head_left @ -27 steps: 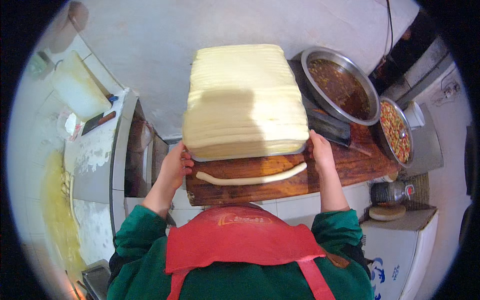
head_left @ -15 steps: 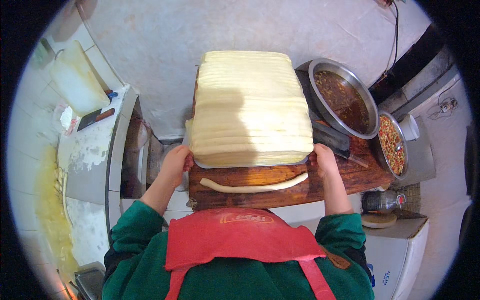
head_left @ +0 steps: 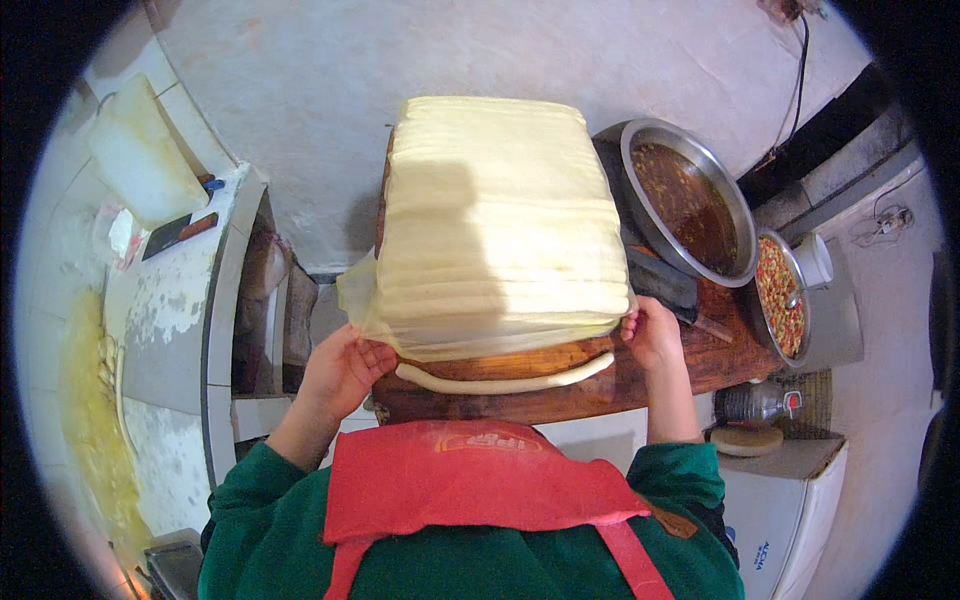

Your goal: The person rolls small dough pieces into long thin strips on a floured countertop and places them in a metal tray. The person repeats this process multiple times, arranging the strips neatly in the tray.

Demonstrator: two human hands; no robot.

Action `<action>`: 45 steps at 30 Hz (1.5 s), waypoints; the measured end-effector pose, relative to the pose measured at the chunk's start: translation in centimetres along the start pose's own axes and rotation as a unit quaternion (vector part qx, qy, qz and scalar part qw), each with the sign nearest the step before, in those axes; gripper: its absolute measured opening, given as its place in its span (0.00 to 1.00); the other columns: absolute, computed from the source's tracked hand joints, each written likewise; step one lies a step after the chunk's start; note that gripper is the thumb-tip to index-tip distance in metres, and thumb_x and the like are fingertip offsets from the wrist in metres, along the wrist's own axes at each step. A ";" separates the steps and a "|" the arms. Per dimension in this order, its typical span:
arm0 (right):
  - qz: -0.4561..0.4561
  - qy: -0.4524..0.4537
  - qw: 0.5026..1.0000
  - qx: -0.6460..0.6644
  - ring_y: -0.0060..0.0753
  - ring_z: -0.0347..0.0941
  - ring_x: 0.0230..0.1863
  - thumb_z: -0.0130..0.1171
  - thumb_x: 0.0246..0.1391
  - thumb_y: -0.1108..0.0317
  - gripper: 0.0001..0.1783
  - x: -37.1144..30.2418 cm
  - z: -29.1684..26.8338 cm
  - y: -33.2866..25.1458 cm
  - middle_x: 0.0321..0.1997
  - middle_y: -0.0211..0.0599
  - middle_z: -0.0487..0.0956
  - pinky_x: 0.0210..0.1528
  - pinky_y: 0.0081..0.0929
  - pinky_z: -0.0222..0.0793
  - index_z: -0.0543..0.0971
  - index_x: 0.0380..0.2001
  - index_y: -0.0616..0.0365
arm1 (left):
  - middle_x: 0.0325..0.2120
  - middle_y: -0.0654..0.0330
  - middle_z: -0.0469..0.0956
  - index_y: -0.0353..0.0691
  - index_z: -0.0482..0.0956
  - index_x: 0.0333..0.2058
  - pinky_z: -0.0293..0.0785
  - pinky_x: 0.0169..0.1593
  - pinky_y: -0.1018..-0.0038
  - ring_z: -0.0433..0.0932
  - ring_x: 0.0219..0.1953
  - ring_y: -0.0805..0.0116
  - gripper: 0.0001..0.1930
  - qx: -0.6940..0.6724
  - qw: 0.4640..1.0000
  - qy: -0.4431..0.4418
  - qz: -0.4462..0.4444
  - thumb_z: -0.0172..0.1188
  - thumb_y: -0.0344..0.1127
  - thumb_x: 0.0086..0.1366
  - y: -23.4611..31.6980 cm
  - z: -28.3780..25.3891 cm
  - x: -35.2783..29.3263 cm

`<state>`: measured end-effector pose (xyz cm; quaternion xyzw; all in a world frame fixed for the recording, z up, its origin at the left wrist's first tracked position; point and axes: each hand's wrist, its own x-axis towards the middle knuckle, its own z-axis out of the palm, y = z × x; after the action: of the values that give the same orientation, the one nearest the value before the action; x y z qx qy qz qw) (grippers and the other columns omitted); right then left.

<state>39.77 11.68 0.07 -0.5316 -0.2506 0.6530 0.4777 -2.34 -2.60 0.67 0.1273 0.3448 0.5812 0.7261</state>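
Head view: a stack of dough strips point(head_left: 510, 220) sits on the wooden desk point(head_left: 725, 368), with clear plastic film point(head_left: 357, 300) over its near edge; how much of the top it spans cannot be told. The left hand point(head_left: 340, 375) and right hand point(head_left: 656, 338) seem to pinch the film between their fingers at the near corners. The rows look fully laid; the film's edge is not yet flat, and one loose rope of dough point(head_left: 500, 387) lies just in front. To the right stands a metal basin point(head_left: 746, 238).
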 end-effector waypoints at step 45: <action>-0.276 -0.159 0.945 -0.069 0.23 0.74 0.28 0.52 0.58 0.73 0.15 -0.5 8.3 -8.2 0.33 0.35 0.76 0.29 0.21 0.71 0.68 0.48 0.58 | 0.32 0.58 0.78 0.39 0.72 0.47 0.76 0.35 0.76 0.78 0.30 0.70 0.14 0.380 0.885 0.028 0.267 0.57 0.31 0.63 9.4 11.5 8.9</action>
<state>34.98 16.14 9.74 -0.3627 -0.5047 0.5522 0.5556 -1.23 10.89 11.47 0.4646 0.5123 0.5810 0.4292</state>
